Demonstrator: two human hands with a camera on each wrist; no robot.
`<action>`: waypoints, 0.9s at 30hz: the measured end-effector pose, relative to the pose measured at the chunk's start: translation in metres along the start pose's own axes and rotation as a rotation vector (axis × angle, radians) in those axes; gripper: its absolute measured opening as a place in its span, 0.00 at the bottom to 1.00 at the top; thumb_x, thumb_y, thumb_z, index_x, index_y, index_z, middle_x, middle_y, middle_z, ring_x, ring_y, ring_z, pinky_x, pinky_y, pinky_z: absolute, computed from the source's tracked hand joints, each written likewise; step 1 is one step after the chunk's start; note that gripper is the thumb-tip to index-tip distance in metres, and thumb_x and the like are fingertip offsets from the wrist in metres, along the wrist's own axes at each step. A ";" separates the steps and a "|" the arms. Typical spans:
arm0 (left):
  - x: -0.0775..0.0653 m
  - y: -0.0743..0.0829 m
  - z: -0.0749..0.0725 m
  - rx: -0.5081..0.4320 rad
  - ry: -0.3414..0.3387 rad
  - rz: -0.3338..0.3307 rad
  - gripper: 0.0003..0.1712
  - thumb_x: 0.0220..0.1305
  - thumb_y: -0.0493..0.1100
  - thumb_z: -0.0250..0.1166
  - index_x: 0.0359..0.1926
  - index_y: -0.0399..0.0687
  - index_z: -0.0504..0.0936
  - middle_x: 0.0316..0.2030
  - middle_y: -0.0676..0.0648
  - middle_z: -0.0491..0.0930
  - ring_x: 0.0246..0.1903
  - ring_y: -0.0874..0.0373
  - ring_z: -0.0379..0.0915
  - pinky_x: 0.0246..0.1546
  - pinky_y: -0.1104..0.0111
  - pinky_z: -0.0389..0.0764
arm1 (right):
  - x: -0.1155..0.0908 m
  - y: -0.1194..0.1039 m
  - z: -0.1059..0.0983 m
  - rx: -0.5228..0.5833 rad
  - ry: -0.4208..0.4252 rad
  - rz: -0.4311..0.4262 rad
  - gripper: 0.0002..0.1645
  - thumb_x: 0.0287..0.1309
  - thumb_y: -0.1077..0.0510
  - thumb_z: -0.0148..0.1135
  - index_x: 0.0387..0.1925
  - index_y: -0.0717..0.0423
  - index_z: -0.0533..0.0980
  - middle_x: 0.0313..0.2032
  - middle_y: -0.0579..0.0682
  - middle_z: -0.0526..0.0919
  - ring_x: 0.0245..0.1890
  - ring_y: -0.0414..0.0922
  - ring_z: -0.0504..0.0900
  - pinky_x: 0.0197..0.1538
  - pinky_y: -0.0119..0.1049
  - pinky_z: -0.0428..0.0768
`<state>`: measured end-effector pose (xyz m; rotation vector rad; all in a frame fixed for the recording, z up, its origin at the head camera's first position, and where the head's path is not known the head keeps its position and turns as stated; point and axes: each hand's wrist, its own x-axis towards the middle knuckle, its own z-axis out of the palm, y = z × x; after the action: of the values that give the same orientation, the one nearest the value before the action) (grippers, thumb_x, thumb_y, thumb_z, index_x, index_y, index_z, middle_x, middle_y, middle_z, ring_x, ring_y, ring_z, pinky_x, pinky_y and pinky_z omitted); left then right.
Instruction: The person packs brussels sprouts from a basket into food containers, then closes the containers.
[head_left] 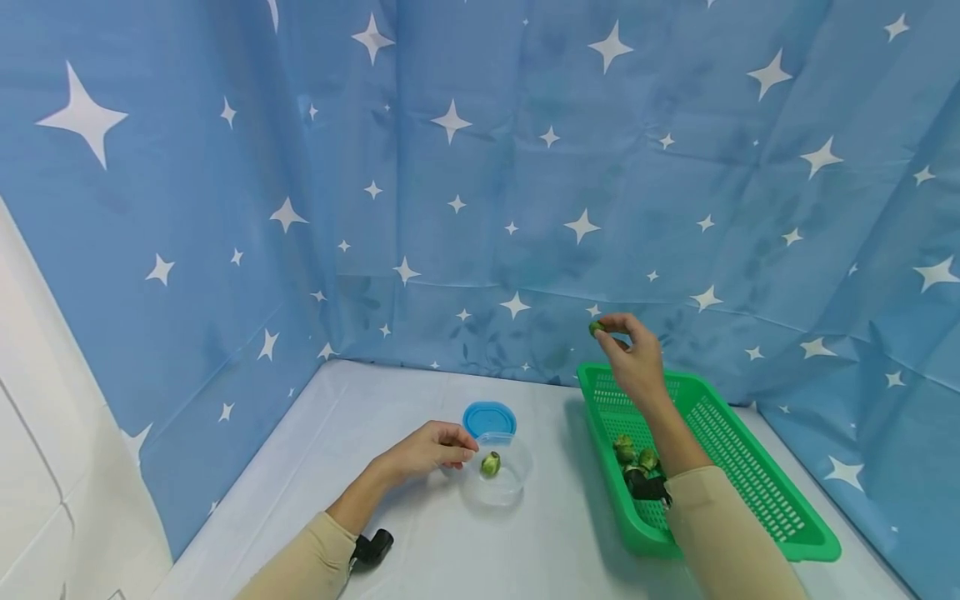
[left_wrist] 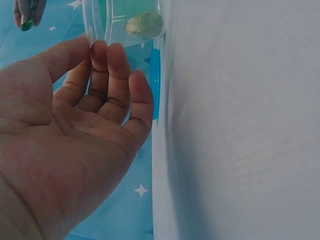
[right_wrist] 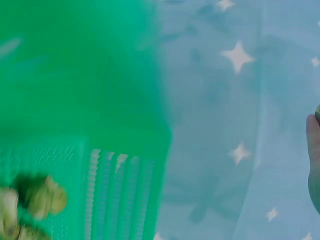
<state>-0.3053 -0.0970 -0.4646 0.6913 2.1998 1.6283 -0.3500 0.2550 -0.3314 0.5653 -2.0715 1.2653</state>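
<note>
My right hand [head_left: 635, 358] is raised over the far left part of the green basket [head_left: 750, 483], pinching a Brussels sprout [head_left: 596, 328] between thumb and fingertips. At the left, my left hand [head_left: 431, 450] holds the near rim of a small clear plastic container [head_left: 513, 483], thumb and fingertips meeting at its edge in the left wrist view. One Brussels sprout [head_left: 491, 464] lies inside that container. Several more sprouts [head_left: 637, 457] sit in the basket, partly hidden by the right forearm. In the right wrist view, only a sliver of the hand [right_wrist: 314, 155] shows at the right edge.
A round blue lid [head_left: 489, 419] lies on the white-covered table [head_left: 420, 542] just behind the container. Blue curtains with white stars [head_left: 487, 208] hang close along the table's back and sides. The basket's raised walls stand at the right.
</note>
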 end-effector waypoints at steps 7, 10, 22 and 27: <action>-0.001 0.001 0.000 -0.004 0.006 -0.005 0.17 0.74 0.43 0.65 0.54 0.33 0.83 0.47 0.33 0.83 0.38 0.57 0.78 0.44 0.60 0.79 | 0.006 -0.039 0.010 0.131 -0.017 -0.132 0.15 0.67 0.75 0.61 0.53 0.77 0.77 0.49 0.72 0.80 0.48 0.36 0.83 0.53 0.23 0.82; -0.002 0.002 0.001 -0.003 0.006 -0.006 0.17 0.74 0.43 0.65 0.54 0.33 0.83 0.48 0.33 0.83 0.38 0.56 0.78 0.44 0.60 0.80 | 0.009 -0.039 0.018 0.175 -0.019 -0.184 0.15 0.65 0.78 0.61 0.53 0.76 0.78 0.48 0.71 0.80 0.47 0.34 0.85 0.53 0.24 0.82; 0.000 0.000 0.000 0.000 -0.001 0.001 0.17 0.74 0.44 0.65 0.54 0.34 0.83 0.49 0.33 0.83 0.40 0.55 0.79 0.45 0.60 0.80 | 0.002 -0.066 0.035 0.307 -0.062 -0.293 0.14 0.65 0.78 0.61 0.51 0.74 0.78 0.47 0.69 0.79 0.50 0.42 0.83 0.55 0.29 0.83; 0.000 0.001 0.000 -0.001 -0.002 -0.004 0.17 0.74 0.44 0.65 0.54 0.34 0.83 0.49 0.34 0.83 0.40 0.56 0.79 0.46 0.60 0.81 | -0.003 -0.071 0.041 0.331 -0.062 -0.296 0.15 0.64 0.79 0.60 0.51 0.74 0.78 0.47 0.68 0.79 0.49 0.41 0.85 0.56 0.31 0.84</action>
<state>-0.3053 -0.0971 -0.4640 0.6875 2.1975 1.6253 -0.3138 0.1873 -0.3034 1.0304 -1.7521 1.4310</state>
